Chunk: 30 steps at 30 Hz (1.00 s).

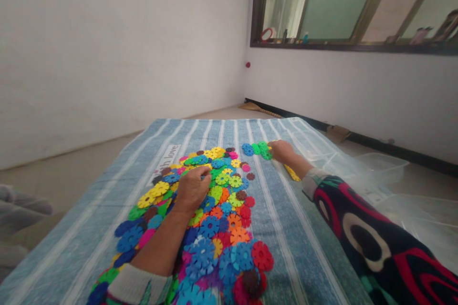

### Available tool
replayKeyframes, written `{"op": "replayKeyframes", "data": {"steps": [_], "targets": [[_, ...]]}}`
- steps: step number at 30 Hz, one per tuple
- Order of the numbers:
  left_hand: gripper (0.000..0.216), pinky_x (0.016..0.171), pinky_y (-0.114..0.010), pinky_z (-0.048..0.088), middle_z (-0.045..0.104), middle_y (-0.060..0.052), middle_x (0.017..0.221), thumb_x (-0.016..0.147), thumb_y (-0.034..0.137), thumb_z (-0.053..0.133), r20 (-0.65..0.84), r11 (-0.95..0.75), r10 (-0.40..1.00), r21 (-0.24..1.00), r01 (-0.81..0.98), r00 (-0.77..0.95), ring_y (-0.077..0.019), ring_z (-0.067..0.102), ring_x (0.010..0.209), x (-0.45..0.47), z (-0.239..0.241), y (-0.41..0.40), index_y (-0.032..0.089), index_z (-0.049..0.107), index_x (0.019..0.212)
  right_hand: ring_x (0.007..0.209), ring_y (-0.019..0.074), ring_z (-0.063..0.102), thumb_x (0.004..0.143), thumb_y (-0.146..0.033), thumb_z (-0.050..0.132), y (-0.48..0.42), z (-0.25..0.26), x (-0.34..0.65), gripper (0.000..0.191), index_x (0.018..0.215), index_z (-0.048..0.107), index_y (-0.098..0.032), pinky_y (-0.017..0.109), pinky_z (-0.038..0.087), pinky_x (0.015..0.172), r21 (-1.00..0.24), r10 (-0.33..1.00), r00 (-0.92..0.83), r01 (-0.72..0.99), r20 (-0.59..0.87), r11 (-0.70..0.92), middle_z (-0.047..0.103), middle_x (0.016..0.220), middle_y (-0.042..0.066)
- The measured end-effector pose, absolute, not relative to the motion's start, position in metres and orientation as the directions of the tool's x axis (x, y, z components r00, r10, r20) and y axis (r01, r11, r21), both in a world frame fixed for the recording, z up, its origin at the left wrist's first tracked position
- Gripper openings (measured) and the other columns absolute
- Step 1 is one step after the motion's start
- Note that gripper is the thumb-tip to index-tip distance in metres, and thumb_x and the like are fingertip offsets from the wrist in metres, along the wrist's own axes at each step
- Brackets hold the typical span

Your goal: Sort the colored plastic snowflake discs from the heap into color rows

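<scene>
A large heap of colourful plastic snowflake discs (209, 224) with notched rims is spread over the striped cloth. My left hand (195, 187) is over the heap's middle, its fingers curled closed; whatever they may hold is hidden. To the right of the heap, my right hand (284, 151) reaches to a short row of discs, fingers bent down and pressed together. At its fingertips are green discs (264, 149), with blue discs (247, 149) at the row's left end. Yellow discs (292, 173) lie partly beneath my right wrist.
The blue-and-white striped cloth (282, 219) covers the table. Clear plastic containers (381, 164) stand along the right side. Pale walls (125, 43) meet behind the table, with a window (339, 5) at upper right. Cardboard (338, 132) lies on the floor.
</scene>
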<state>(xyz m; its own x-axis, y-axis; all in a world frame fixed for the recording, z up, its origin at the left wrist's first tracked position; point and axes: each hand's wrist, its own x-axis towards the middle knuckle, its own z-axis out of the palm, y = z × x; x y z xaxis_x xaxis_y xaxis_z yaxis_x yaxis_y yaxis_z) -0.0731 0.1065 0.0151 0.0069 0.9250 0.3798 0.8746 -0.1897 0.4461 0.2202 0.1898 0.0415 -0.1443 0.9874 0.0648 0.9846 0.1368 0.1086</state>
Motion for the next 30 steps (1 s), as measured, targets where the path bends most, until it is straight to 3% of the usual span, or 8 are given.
{"op": "replayKeyframes", "data": {"steps": [6, 9, 13, 23, 27, 30], "targets": [[0.032, 0.098, -0.034, 0.041, 0.068, -0.011, 0.108, 0.072, 0.021, 0.048, 0.341, -0.253, 0.928, 0.285, 0.924, 0.149, -0.0244, 0.058, 0.107, -0.071, 0.012, 0.107, 0.016, 0.068, 0.097, 0.097, 0.021, 0.062, 0.092, -0.035, 0.041, 0.152, 0.037, 0.193, 0.031, 0.113, 0.062, -0.024, 0.025, 0.04, 0.072, 0.049, 0.972, -0.22, 0.975, 0.089, 0.216, 0.068, 0.104, 0.008], [0.034, 0.099, -0.036, 0.04, 0.066, -0.01, 0.112, 0.073, 0.018, 0.048, 0.317, -0.296, 0.922, 0.214, 0.931, 0.221, -0.0249, 0.056, 0.109, -0.069, 0.01, 0.106, 0.018, 0.066, 0.101, 0.092, 0.0189, 0.063, 0.093, -0.037, 0.039, 0.119, 0.026, 0.172, 0.031, 0.105, 0.065, -0.026, 0.024, 0.037, 0.067, -0.057, 0.933, -0.347, 0.934, 0.098, 0.353, 0.07, 0.096, 0.005], [0.031, 0.095, -0.037, 0.043, 0.066, -0.009, 0.109, 0.076, 0.019, 0.048, 0.294, -0.267, 0.93, 0.133, 0.955, 0.219, -0.0256, 0.055, 0.108, -0.065, 0.01, 0.104, 0.019, 0.065, 0.102, 0.083, 0.0178, 0.064, 0.091, -0.037, 0.041, 0.086, 0.012, 0.151, 0.029, 0.094, 0.067, -0.025, 0.024, 0.033, 0.062, -0.134, 0.91, -0.411, 0.9, 0.057, 0.415, 0.07, 0.09, 0.004], [0.028, 0.08, -0.033, 0.046, 0.067, -0.012, 0.094, 0.083, 0.021, 0.045, 0.293, -0.207, 0.934, -0.021, 0.978, 0.204, -0.0254, 0.06, 0.096, -0.058, 0.012, 0.108, 0.017, 0.065, 0.101, 0.081, 0.0159, 0.062, 0.089, -0.035, 0.045, 0.079, 0.007, 0.147, 0.026, 0.093, 0.068, -0.025, 0.023, 0.031, 0.063, -0.206, 0.933, -0.352, 0.91, 0.078, 0.36, 0.069, 0.088, 0.002], [0.028, 0.077, -0.035, 0.047, 0.068, -0.013, 0.084, 0.085, 0.021, 0.04, 0.369, -0.222, 0.906, -0.002, 0.975, 0.207, -0.0257, 0.062, 0.086, -0.062, 0.013, 0.11, 0.015, 0.067, 0.091, 0.078, 0.0143, 0.061, 0.089, -0.03, 0.044, 0.08, 0.006, 0.149, 0.025, 0.09, 0.069, -0.024, 0.022, 0.032, 0.064, -0.288, 0.926, -0.356, 0.88, 0.125, 0.378, 0.07, 0.087, 0.001], [0.03, 0.08, -0.036, 0.047, 0.07, -0.013, 0.085, 0.085, 0.022, 0.039, 0.505, -0.227, 0.854, 0.143, 0.963, 0.126, -0.0252, 0.063, 0.086, -0.066, 0.014, 0.111, 0.013, 0.068, 0.089, 0.076, 0.0133, 0.06, 0.087, -0.025, 0.046, 0.084, 0.006, 0.148, 0.024, 0.088, 0.07, -0.023, 0.021, 0.034, 0.065, -0.383, 0.922, -0.341, 0.839, 0.185, 0.387, 0.07, 0.085, 0.001]]}}
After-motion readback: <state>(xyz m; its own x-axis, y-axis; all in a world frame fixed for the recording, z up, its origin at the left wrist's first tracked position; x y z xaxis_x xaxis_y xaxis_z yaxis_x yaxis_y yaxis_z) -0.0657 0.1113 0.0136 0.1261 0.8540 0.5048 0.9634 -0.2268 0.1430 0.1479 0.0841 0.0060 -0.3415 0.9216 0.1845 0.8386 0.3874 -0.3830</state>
